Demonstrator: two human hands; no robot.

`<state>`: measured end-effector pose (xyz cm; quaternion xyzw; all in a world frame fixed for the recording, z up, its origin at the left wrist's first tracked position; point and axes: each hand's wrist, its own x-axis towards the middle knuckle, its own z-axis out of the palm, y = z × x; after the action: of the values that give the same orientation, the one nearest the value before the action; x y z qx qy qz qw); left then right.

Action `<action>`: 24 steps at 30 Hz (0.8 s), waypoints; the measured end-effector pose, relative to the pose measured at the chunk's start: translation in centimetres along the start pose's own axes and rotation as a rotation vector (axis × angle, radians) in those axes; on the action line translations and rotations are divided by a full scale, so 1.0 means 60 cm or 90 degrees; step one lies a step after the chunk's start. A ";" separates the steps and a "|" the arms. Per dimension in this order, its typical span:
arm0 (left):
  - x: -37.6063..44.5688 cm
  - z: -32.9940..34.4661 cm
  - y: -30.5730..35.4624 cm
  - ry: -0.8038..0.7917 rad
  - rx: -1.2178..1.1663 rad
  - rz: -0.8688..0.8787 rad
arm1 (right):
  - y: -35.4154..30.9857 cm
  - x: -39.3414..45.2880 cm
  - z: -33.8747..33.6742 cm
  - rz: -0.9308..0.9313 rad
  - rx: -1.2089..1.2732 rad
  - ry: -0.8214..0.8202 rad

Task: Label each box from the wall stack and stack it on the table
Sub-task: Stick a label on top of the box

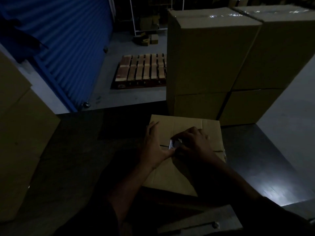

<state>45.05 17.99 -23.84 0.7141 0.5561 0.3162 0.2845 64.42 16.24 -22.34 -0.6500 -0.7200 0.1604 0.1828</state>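
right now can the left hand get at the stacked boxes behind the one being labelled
Probably yes. The left hand rests flat on the box, holding nothing, and the stacked boxes stand right behind it with nothing between. The right hand is busy with the label.

Too dark here, I can't read the label point(172, 144), my right hand point(190, 143) covers most of it, fingers point(179, 142) included.

The room was dim; a blue roller shutter point(68, 48) stood left, a wooden pallet point(141, 70) on the grey floor point(136, 96).
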 end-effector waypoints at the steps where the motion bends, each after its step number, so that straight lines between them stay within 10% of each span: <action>1: 0.000 0.000 -0.001 0.001 0.001 -0.001 | -0.002 0.000 0.000 -0.002 0.000 -0.005; 15: 0.000 0.003 -0.004 0.011 0.005 -0.009 | -0.001 -0.006 -0.021 0.036 0.146 0.007; 24: 0.002 0.003 -0.004 0.003 -0.010 -0.021 | 0.032 -0.073 -0.008 0.042 -0.039 0.088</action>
<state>45.06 18.16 -24.10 0.7020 0.5659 0.3171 0.2940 66.75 12.09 -23.05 -0.6883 -0.6883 0.0986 0.2070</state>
